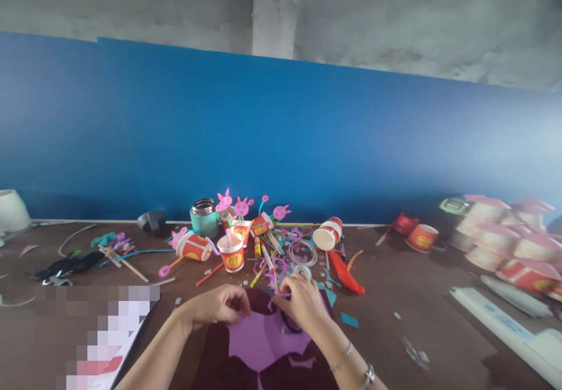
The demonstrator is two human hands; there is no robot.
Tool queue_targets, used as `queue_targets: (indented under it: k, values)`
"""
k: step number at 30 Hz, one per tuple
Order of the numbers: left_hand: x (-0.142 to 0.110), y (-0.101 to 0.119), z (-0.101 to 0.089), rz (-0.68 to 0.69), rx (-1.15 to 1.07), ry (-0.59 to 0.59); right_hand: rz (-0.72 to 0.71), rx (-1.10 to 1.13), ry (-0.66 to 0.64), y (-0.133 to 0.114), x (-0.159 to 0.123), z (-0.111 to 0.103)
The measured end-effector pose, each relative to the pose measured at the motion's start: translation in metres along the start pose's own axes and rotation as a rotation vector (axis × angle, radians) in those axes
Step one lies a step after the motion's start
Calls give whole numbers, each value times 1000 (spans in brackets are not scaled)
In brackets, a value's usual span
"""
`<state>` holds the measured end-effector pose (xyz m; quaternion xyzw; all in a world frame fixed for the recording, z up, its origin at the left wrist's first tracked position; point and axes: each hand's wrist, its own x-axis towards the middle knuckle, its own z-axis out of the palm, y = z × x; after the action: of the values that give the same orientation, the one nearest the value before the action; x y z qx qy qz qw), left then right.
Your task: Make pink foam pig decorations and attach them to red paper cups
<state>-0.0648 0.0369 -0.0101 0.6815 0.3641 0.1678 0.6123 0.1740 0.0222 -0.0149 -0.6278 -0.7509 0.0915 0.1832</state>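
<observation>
A large sheet of purple craft paper point(254, 343) with scalloped cut edges lies on a dark mat point(211, 358) in front of me. My left hand point(217, 308) pinches its upper left edge between thumb and fingers. Over the upper right part, my right hand point(302, 299) is closed, thumb and forefinger at a narrow purple strip by the cut-out curve. Below the right palm shows a dark loop point(290, 322), partly hidden; I cannot tell what it belongs to. A small purple scrap point(302, 362) lies by the lower right edge.
Beyond my hands are paper cups point(232, 253) with pink animal faces, a tape roll point(302, 253), markers and purple scraps. A teal jar point(204, 217) stands behind. Red material point(346, 273) and a blue scrap point(350, 320) lie right. Stacked cups point(500, 232) stand far right, near a white device point(496, 320).
</observation>
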Motion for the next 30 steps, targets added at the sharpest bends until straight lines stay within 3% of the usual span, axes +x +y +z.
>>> queue_targets:
  k: [5,13,21,27,30]
  values:
    - [2,-3,-1,-15,18,25,-48,13,41,0,0,2]
    - [4,2,2,-29,21,91,-192,178,69,1,4,-11]
    - [4,10,7,-49,-36,162,-238,259,25,0,3,-4]
    - [25,-12,9,36,-77,204,-305,416,-2,-10,-1,0]
    - [29,-21,3,25,-137,192,-254,465,92,-5,1,-4]
